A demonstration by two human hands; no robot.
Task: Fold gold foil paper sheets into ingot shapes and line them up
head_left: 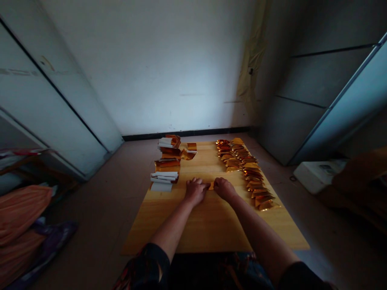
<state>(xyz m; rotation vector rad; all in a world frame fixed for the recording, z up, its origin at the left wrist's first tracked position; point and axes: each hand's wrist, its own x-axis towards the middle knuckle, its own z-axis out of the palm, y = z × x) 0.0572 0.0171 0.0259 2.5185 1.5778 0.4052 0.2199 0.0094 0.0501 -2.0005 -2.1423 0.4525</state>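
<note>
Between my two hands a small folded piece of gold foil paper [211,186] lies on the wooden board, partly covered by fingers. My left hand [196,191] holds its left end down against the board, fingers bent and pressed on it. At the other end my right hand [224,188] is closed, its curled fingers gripping the paper's edge. To the left are stacks of flat foil sheets [167,164], some with white backs turned up [164,177]. Rows of folded gold foil pieces [254,179] stand packed together along the right side.
The wooden board [193,229] spans the space before me, its near edge close to my body. A loose foil sheet [191,146] lies at its far side. A white box [317,175] sits on the floor at right, and orange cloth [24,213] at left.
</note>
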